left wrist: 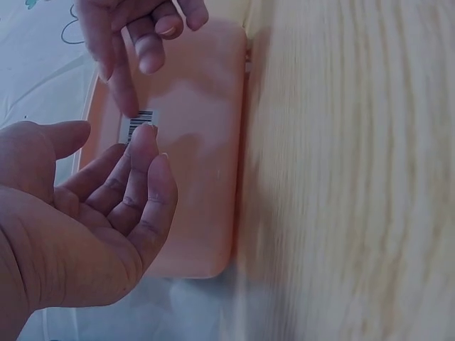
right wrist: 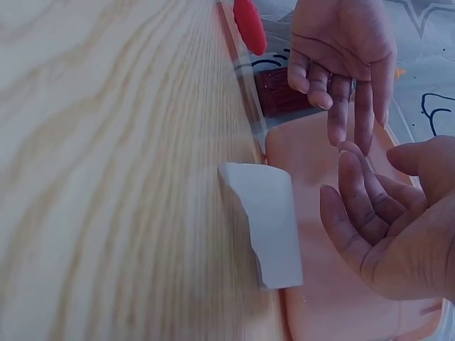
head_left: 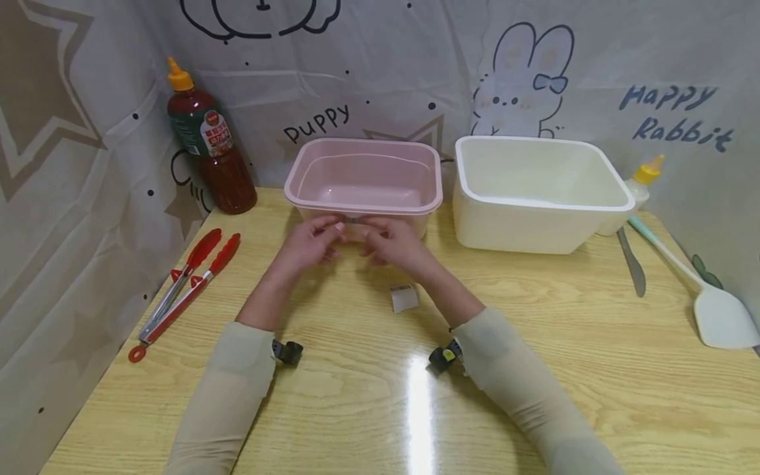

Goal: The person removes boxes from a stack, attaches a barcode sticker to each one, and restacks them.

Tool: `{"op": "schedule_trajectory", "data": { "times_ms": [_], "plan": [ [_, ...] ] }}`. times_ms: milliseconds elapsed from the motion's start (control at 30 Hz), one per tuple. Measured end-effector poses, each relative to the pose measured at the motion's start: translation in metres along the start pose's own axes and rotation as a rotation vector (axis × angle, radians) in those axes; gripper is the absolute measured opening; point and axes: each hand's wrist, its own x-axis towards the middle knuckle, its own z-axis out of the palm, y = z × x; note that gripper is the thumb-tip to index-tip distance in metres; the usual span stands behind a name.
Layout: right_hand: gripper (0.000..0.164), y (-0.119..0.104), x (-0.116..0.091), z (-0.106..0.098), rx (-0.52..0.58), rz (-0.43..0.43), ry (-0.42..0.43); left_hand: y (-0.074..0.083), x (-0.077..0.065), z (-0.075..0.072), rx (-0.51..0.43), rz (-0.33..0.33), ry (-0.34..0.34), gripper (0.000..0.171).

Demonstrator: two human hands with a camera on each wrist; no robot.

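A pink plastic bin (head_left: pixel 410 221) stands at the back of the table, and both hands are at its front wall. A small barcode sticker (left wrist: pixel 142 119) is on that wall, partly hidden by fingers. My left hand (head_left: pixel 311 241) has its fingertips right at the sticker, fingers loosely bent and thumb apart in the left wrist view. From the other side my right hand (head_left: pixel 394 244) touches the sticker's edge with an extended index finger. A curled piece of white paper (right wrist: pixel 270 224) lies on the table, just in front of the bin and near the right forearm.
Right of the pink bin stands a cream bin (head_left: pixel 522 224). A red sauce bottle (head_left: pixel 216 155) and red-tipped tongs (head_left: pixel 184 290) are on the left. At the right are a yellow-capped bottle (head_left: pixel 641 188), a knife (head_left: pixel 632 264) and a white spatula (head_left: pixel 724 316). Printed cloth (head_left: pixel 392 66) hangs behind.
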Motion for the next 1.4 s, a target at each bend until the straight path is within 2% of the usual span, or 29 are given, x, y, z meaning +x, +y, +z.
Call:
{"op": "schedule_trajectory", "data": {
  "times_ms": [233,467,700,900,1067,1233,1400],
  "plan": [
    [0.046,0.000,0.002,0.002,0.032,0.013,-0.024,-0.003,0.002,0.006,0.024,0.032,-0.036,0.048],
    [0.045,0.007,0.003,0.002,-0.055,0.009,-0.039,-0.006,0.001,0.003,0.059,0.028,-0.048,0.051],
    [0.048,0.006,0.004,0.002,-0.047,0.002,-0.050,-0.003,-0.001,0.002,0.126,0.027,-0.053,0.052],
    [0.049,-0.001,0.003,0.003,-0.009,-0.017,-0.062,0.001,-0.006,0.004,0.104,0.058,-0.088,0.053],
    [0.049,0.001,0.000,0.000,-0.037,-0.017,-0.057,0.001,-0.006,0.002,0.129,0.056,-0.072,0.053],
    [0.048,0.006,0.001,-0.002,-0.039,0.002,-0.054,-0.003,-0.002,0.003,0.153,0.055,-0.041,0.050],
    [0.046,0.007,0.004,-0.001,-0.048,0.001,-0.088,-0.008,0.003,0.011,0.123,0.065,-0.074,0.047]
  ]
}}
